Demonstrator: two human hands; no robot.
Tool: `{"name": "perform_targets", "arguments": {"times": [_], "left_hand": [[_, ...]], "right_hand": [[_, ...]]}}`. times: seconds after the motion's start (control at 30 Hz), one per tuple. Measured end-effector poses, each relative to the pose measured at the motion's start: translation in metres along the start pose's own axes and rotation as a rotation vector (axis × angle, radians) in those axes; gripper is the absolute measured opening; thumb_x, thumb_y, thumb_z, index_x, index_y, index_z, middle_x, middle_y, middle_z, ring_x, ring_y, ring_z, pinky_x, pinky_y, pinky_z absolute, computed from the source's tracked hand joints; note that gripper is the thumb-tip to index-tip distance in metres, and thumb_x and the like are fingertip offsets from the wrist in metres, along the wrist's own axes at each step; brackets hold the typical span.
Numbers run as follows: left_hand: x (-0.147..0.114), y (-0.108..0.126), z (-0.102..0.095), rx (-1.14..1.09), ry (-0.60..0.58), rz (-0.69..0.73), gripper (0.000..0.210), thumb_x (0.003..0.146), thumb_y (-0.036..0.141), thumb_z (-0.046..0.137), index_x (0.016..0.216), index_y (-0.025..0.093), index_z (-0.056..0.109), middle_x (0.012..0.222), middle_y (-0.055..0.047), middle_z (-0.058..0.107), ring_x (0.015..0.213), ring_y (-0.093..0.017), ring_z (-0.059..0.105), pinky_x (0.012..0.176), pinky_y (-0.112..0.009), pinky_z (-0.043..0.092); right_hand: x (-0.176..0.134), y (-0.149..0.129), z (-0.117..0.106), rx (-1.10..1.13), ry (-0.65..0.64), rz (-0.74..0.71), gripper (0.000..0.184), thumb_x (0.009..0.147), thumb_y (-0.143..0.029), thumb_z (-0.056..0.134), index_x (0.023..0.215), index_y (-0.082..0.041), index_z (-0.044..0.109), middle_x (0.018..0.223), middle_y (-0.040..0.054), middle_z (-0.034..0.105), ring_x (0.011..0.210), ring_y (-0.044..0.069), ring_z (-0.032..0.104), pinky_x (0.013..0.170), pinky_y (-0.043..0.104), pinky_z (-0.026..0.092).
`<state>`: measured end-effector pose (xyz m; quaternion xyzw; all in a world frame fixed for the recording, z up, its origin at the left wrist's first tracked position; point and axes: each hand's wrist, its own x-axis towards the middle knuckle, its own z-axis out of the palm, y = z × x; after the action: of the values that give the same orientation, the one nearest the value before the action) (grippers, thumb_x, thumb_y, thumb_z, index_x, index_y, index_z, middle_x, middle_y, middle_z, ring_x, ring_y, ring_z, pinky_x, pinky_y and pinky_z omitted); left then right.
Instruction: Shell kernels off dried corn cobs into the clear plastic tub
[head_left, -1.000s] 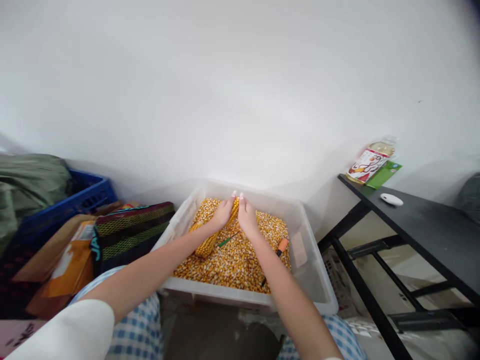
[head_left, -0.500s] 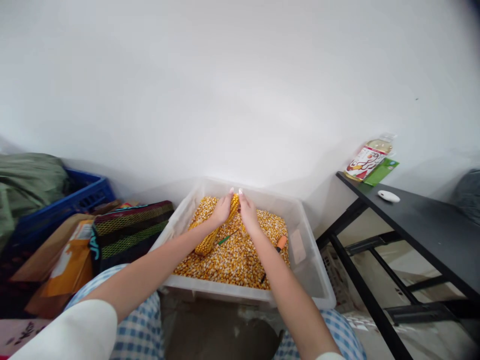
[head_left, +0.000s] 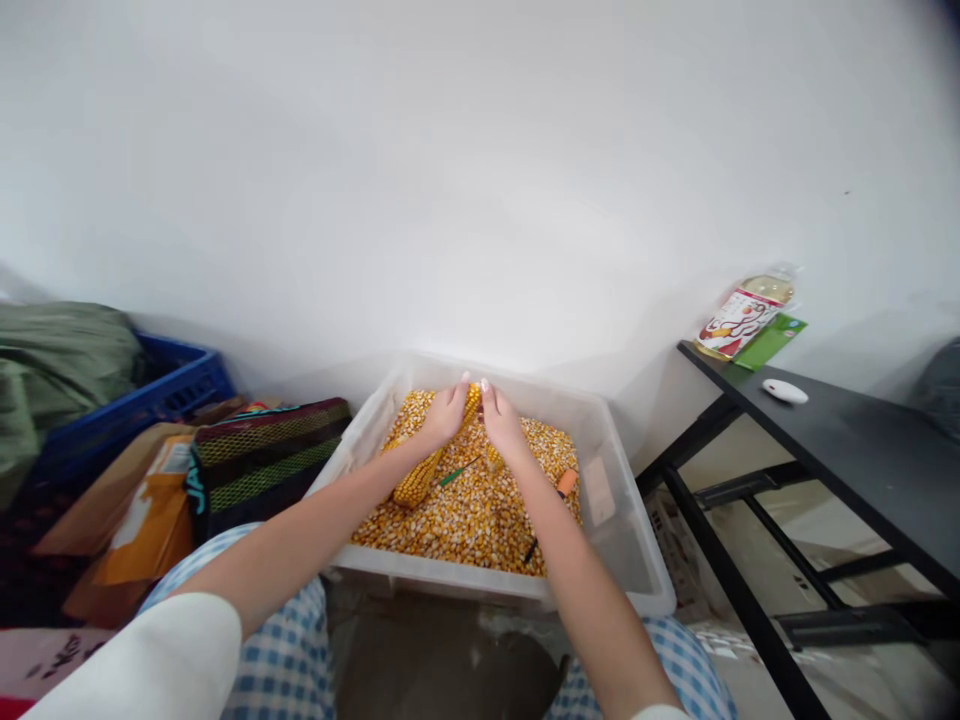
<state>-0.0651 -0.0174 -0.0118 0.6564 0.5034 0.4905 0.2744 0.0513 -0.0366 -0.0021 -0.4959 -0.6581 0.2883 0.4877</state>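
Note:
Between my two hands, over the far part of a clear plastic bin (head_left: 634,540), is a yellow corn cob (head_left: 472,402). My left hand (head_left: 448,412) is closed around its left side, and my right hand (head_left: 501,420) grips the right side, both thumbs pointing away. Loose corn kernels (head_left: 465,525) cover the bin's floor. Another corn cob (head_left: 414,484) lies on them below my left wrist. A thin tool with a green handle (head_left: 451,477) rests on the kernels, and an orange-handled tool (head_left: 567,482) is partly hidden by my right forearm.
A black table (head_left: 847,430) on the right carries a bottle (head_left: 746,315), a green packet (head_left: 771,342) and a white oval object (head_left: 785,391). To the left are a blue crate (head_left: 180,385), a mesh bag (head_left: 274,450) and cardboard (head_left: 150,515). A white wall (head_left: 480,180) rises behind the bin.
The view has shifted slightly, so the scene sits a little further right. Both hands stay on the same cob with little visible movement.

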Motion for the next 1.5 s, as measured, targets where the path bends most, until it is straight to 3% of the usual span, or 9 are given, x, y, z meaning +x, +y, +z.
{"name": "perform_targets", "arguments": {"times": [0.23, 0.4, 0.5, 0.67, 0.77, 0.93, 1.07, 1.23, 1.5], "left_hand": [[0.001, -0.005, -0.005, 0.084, -0.096, 0.084, 0.058, 0.090, 0.050, 0.023, 0.069, 0.014, 0.062, 0.069, -0.005, 0.063, 0.068, -0.019, 0.056, 0.067, -0.027, 0.041], [-0.002, -0.009, -0.003, 0.102, -0.089, 0.101, 0.059, 0.090, 0.054, 0.024, 0.060, 0.016, 0.058, 0.055, -0.003, 0.056, 0.060, -0.018, 0.054, 0.062, -0.026, 0.038], [-0.003, -0.007, 0.000, 0.048, -0.068, 0.044, 0.059, 0.087, 0.058, 0.028, 0.057, 0.017, 0.056, 0.051, -0.002, 0.053, 0.057, -0.018, 0.051, 0.061, -0.026, 0.038], [0.001, -0.003, 0.005, -0.096, -0.063, -0.068, 0.059, 0.085, 0.060, 0.027, 0.065, 0.016, 0.061, 0.063, -0.005, 0.061, 0.070, -0.020, 0.056, 0.071, -0.029, 0.043], [0.003, -0.002, 0.006, -0.152, -0.049, -0.103, 0.058, 0.084, 0.060, 0.027, 0.069, 0.015, 0.061, 0.066, -0.006, 0.062, 0.073, -0.021, 0.057, 0.077, -0.031, 0.044], [0.004, -0.005, 0.005, -0.170, -0.010, -0.103, 0.054, 0.082, 0.059, 0.030, 0.068, 0.015, 0.059, 0.068, -0.006, 0.061, 0.077, -0.022, 0.055, 0.081, -0.034, 0.043], [0.004, -0.006, 0.004, -0.116, -0.012, -0.128, 0.049, 0.082, 0.055, 0.031, 0.064, 0.016, 0.056, 0.067, -0.006, 0.060, 0.074, -0.022, 0.055, 0.080, -0.035, 0.043], [0.005, -0.005, 0.001, -0.100, -0.042, -0.074, 0.046, 0.083, 0.047, 0.029, 0.066, 0.016, 0.058, 0.068, -0.006, 0.062, 0.075, -0.021, 0.055, 0.079, -0.034, 0.044], [0.004, -0.011, 0.001, -0.107, -0.074, -0.112, 0.048, 0.081, 0.054, 0.034, 0.065, 0.016, 0.059, 0.071, -0.008, 0.063, 0.078, -0.023, 0.056, 0.081, -0.034, 0.042]], "right_hand": [[0.001, -0.001, -0.002, 0.067, -0.096, 0.071, 0.051, 0.086, -0.059, 0.036, 0.094, -0.018, 0.064, 0.084, 0.0043, 0.067, 0.081, 0.017, 0.062, 0.076, 0.031, 0.050], [-0.006, -0.009, 0.003, -0.173, 0.006, 0.022, 0.052, 0.092, -0.050, 0.024, 0.088, -0.016, 0.064, 0.091, 0.0124, 0.068, 0.087, 0.021, 0.062, 0.085, 0.036, 0.045], [-0.004, -0.004, 0.004, -0.208, 0.074, 0.058, 0.054, 0.092, -0.049, 0.023, 0.080, -0.016, 0.064, 0.082, 0.0133, 0.068, 0.079, 0.022, 0.063, 0.080, 0.035, 0.046], [0.008, 0.014, 0.003, 0.137, 0.105, 0.207, 0.052, 0.090, -0.054, 0.027, 0.082, -0.016, 0.062, 0.071, 0.0070, 0.067, 0.061, 0.015, 0.060, 0.062, 0.028, 0.049], [0.009, 0.013, 0.003, 0.272, 0.037, 0.163, 0.052, 0.087, -0.059, 0.031, 0.087, -0.017, 0.062, 0.077, 0.0052, 0.068, 0.066, 0.014, 0.061, 0.062, 0.025, 0.049], [0.002, 0.002, 0.002, 0.166, -0.008, 0.046, 0.045, 0.083, -0.057, 0.044, 0.096, -0.018, 0.062, 0.092, 0.0050, 0.068, 0.084, 0.016, 0.062, 0.073, 0.026, 0.049], [-0.001, -0.001, 0.000, 0.045, 0.021, 0.023, 0.046, 0.088, -0.054, 0.034, 0.092, -0.019, 0.063, 0.087, 0.0052, 0.067, 0.078, 0.015, 0.061, 0.073, 0.027, 0.049], [0.001, 0.001, 0.001, 0.024, -0.020, 0.019, 0.045, 0.084, -0.055, 0.044, 0.102, -0.017, 0.062, 0.088, 0.0052, 0.067, 0.078, 0.016, 0.061, 0.073, 0.028, 0.048], [-0.005, -0.008, 0.003, -0.148, 0.008, 0.019, 0.042, 0.091, -0.046, 0.033, 0.094, -0.017, 0.064, 0.091, 0.0085, 0.068, 0.083, 0.020, 0.061, 0.078, 0.031, 0.043]]}}
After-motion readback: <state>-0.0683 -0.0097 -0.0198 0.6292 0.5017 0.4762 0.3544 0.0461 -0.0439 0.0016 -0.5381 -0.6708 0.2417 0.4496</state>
